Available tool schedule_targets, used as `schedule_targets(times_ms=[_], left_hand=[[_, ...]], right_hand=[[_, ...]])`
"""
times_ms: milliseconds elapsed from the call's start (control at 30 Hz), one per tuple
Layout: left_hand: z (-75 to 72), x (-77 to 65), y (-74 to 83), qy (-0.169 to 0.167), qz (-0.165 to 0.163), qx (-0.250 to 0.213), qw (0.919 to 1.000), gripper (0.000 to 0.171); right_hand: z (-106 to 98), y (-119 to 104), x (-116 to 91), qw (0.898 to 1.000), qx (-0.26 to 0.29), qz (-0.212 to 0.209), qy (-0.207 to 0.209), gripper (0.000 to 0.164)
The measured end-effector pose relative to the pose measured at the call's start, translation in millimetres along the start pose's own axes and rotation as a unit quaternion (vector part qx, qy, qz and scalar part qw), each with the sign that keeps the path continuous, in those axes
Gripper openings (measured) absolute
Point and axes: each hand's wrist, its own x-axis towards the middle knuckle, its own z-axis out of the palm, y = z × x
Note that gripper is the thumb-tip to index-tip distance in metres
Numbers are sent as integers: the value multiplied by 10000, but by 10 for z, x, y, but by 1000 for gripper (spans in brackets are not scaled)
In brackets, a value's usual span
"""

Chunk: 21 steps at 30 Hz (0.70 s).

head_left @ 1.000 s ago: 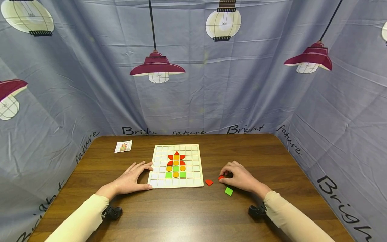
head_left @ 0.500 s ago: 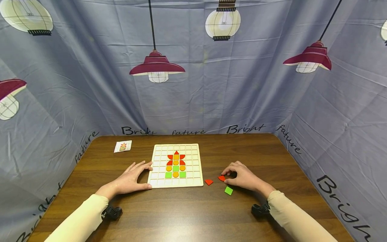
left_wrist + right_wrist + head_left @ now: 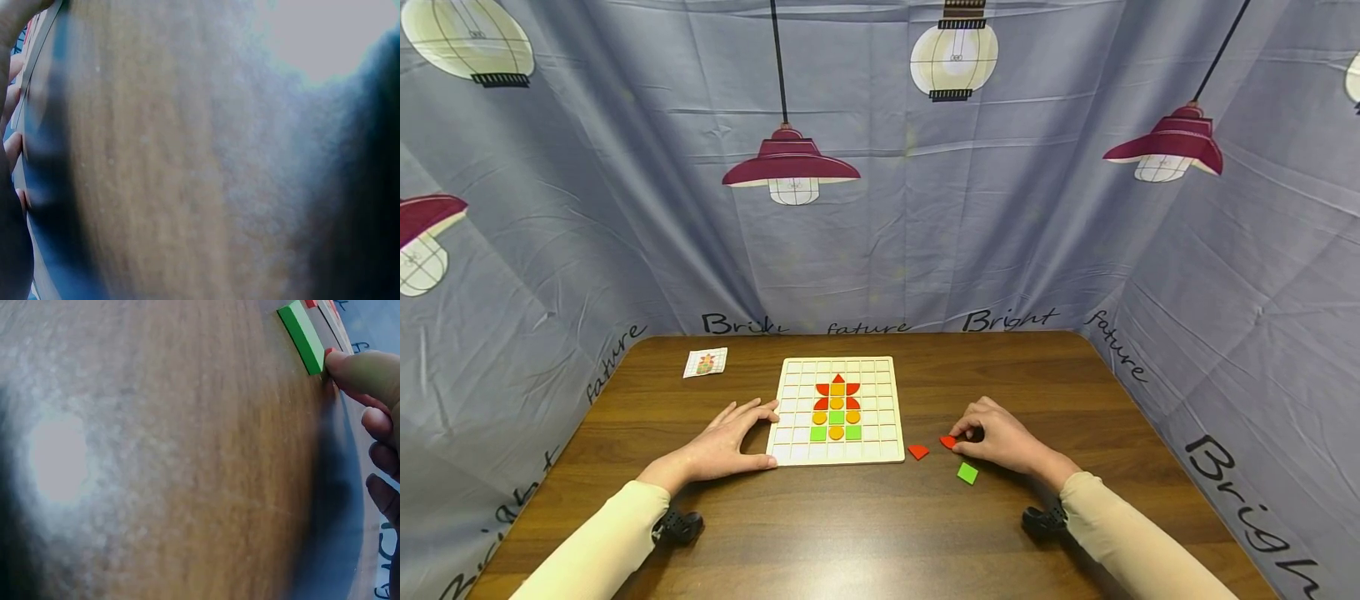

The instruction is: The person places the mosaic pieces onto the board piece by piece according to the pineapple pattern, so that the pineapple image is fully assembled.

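Observation:
The left hand point(image 3: 722, 446) rests at the left side of a pale gridded board point(image 3: 880, 425), its spread fingers and thumb touching the edge. Red, orange and green tiles form a figure at the middle of the board. To the right of it, the right hand point(image 3: 1000, 437) pinches a small red tile point(image 3: 947, 442) by its right end between thumb and fingertips, low at the table. The right wrist view shows the thumb against a bit of red, beside a green square tile point(image 3: 302, 337). Another red tile point(image 3: 918, 452) lies between the board and this hand.
A small pattern card point(image 3: 705, 362) lies at the back left of the brown wooden table point(image 3: 850, 533). The green tile point(image 3: 967, 473) sits just in front of the right hand. Printed grey-blue curtains point(image 3: 865, 250) enclose the table's back and sides.
The right hand has shifted slightly to the right, its fingers parting a little around the red tile and then closing nearer to it. The left hand and the board stay in place.

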Motion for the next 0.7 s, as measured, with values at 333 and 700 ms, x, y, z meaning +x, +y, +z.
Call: schedule_targets(times_ms=[333, 700], left_hand=[[0, -4, -14, -19, -34, 1, 10000, 67], [7, 9, -28, -66, -80, -63, 9999, 67]], right_hand=[[52, -374, 343, 9998, -132, 20, 115, 14], [521, -1161, 988, 9972, -566, -482, 26, 16]])
